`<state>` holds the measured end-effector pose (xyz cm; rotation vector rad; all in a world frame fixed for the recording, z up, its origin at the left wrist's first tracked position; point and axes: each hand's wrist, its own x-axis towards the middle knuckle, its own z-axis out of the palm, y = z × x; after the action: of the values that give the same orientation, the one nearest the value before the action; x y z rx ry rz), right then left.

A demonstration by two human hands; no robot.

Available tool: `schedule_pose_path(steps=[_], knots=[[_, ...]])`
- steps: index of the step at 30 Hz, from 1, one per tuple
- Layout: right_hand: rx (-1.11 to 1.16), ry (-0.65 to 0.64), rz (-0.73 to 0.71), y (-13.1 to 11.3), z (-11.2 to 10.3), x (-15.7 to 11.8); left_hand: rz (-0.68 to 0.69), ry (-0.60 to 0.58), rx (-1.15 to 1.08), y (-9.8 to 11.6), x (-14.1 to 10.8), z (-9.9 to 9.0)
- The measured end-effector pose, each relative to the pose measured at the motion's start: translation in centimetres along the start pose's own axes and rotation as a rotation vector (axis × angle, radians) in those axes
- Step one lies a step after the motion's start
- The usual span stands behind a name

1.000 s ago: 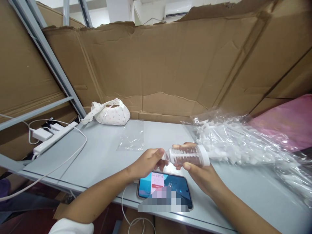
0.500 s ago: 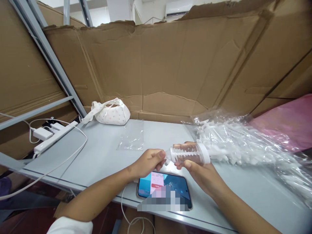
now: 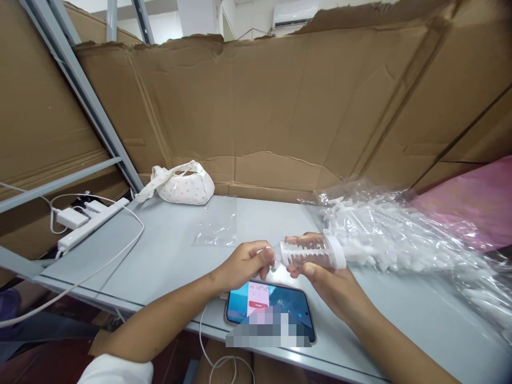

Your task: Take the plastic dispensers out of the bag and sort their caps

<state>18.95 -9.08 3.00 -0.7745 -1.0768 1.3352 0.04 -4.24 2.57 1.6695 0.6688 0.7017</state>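
A clear plastic bottle [image 3: 308, 252] lies sideways above the table, with a white ribbed core inside and a broad white cap-like end at the right. My right hand [image 3: 326, 277] holds its body from below and behind, thumb on the near side and fingers seen through the clear wall. At the narrow left tip, my left hand [image 3: 250, 261] pinches with thumb and forefinger. Just under both hands, a phone [image 3: 272, 298] rests on the table with its screen lit; a blurred patch covers its lower part.
To the right lies a large clear bag of white plastic parts [image 3: 392, 234], with pink material [image 3: 468, 197] behind it. A flat clear bag [image 3: 216, 224] and a white pouch [image 3: 186, 184] are farther back. At left sits a power strip [image 3: 94, 224] with cables; cardboard [image 3: 280, 106] walls the back.
The left fingers have shifted very slightly at the bottle's tip. The bottle and right hand look nearly unchanged.
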Motion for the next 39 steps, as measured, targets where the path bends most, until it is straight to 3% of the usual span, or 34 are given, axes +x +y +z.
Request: schedule_pose_path(steps=[3,5,10,13,16,21,25,27,32,39], knots=[[-0.006,0.007,0.010,0.13,-0.17,0.06,-0.085,-0.102,-0.124,0.09,0.24,-0.06],[-0.024,0.005,0.013,0.14,-0.24,0.07,-0.071,-0.100,-0.115,0.29,0.24,-0.04],[-0.004,0.031,0.000,-0.13,-0.21,-0.02,0.119,0.163,0.263,0.65,-0.23,0.13],[0.000,-0.002,0.013,-0.33,-0.14,-0.13,0.201,0.197,0.458,0.66,-0.51,0.25],[0.004,-0.042,0.015,-0.38,-0.08,-0.21,0.150,0.117,0.280,0.57,-0.51,0.28],[-0.001,-0.086,-0.007,-0.22,-0.21,-0.26,-0.107,-0.143,-0.221,0.14,-0.03,-0.15],[0.000,-0.092,-0.025,-0.19,-0.52,-0.17,-0.158,-0.305,-0.328,-0.02,0.09,-0.29],[-0.018,-0.104,-0.025,-0.17,-0.62,-0.09,-0.108,-0.239,-0.255,0.03,0.08,-0.16],[-0.045,-0.015,-0.003,0.07,-0.61,0.03,0.036,0.076,-0.109,0.31,0.14,-0.01],[-0.074,0.017,0.057,-0.11,-0.35,0.14,0.085,0.160,0.286,0.24,-0.02,-0.24]])
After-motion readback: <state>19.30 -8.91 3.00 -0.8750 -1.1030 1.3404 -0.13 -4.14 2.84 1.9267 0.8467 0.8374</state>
